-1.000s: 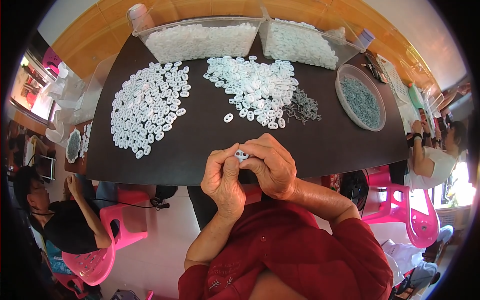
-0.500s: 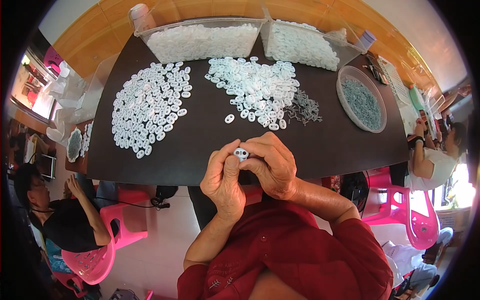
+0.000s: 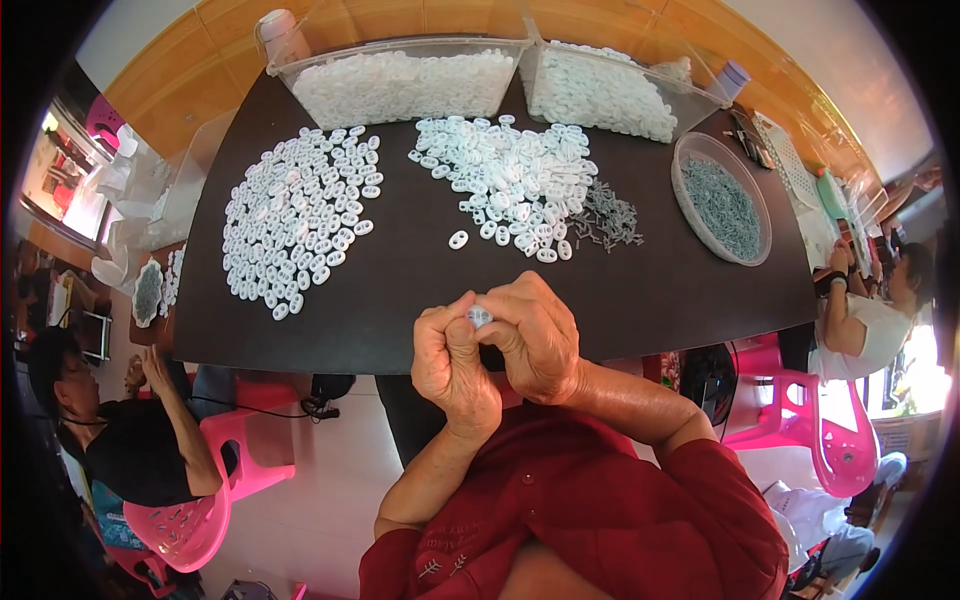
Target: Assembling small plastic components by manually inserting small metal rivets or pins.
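Observation:
Between the thumbs and fingertips of both hands I pinch a small white oval plastic piece [image 3: 479, 316]. My left hand [image 3: 455, 365] grips it from the left and my right hand [image 3: 535, 335] from the right, above the table's near edge. The fingers cover much of it. On the dark table [image 3: 400, 270], a wide pile of white two-holed oval pieces [image 3: 290, 215] spreads at the left. A heap of similar white pieces [image 3: 520, 170] lies in the middle, with small grey pins [image 3: 610, 217] at its right side. One loose white oval piece [image 3: 458, 240] sits apart from the heap.
Two clear bins [image 3: 400, 85] full of white pieces line the table's back. At the right stands a round clear tub [image 3: 765, 225] of grey pins. People sit at both sides, one on a pink chair [image 3: 190, 530] at the left.
Both hands have shifted slightly and drawn tighter around the white piece. It has tilted, so its holes show less clearly. The piles look the same.

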Available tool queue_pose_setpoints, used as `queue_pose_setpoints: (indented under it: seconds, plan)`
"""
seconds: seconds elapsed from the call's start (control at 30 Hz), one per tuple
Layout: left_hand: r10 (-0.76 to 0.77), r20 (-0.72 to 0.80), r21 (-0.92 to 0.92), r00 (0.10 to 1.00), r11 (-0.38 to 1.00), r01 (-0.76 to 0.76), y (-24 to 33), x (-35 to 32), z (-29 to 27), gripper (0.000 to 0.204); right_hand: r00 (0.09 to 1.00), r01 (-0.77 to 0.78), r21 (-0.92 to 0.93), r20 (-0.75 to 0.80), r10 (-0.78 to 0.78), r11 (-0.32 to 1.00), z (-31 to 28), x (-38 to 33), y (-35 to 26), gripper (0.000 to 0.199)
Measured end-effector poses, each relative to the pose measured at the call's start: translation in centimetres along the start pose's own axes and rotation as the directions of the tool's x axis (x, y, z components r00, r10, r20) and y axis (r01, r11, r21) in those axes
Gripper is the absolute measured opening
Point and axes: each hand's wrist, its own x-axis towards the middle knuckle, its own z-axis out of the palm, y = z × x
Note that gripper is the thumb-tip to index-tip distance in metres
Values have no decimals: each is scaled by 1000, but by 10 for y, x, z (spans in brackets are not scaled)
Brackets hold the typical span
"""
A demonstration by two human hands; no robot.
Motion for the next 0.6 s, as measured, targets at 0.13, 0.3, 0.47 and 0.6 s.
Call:
queue_pose_setpoints:
  seconds: [0.13, 0.3, 0.47, 0.6]
  plan:
    - [-21, -15, 67, 1000, 997, 22, 3, -2, 4, 17, 1000, 11, -10, 1, -11, 1000, -2, -2, -2, 22]
    - [-300, 188, 74, 935, 954, 291, 16, 9, -5, 21, 988, -142, -1, 59, 142, 990, -19, 0, 4, 18]
    - [-93, 387, 636, 917, 747, -192, 6, 64, -20, 15, 999, -2, -283, 45, 15, 959, -63, 45, 49, 8]
    - [-82, 460, 674, 884, 680, -287, -9, 91, -31, 16, 992, -39, -494, -122, -25, 869, -104, 124, 98, 10]
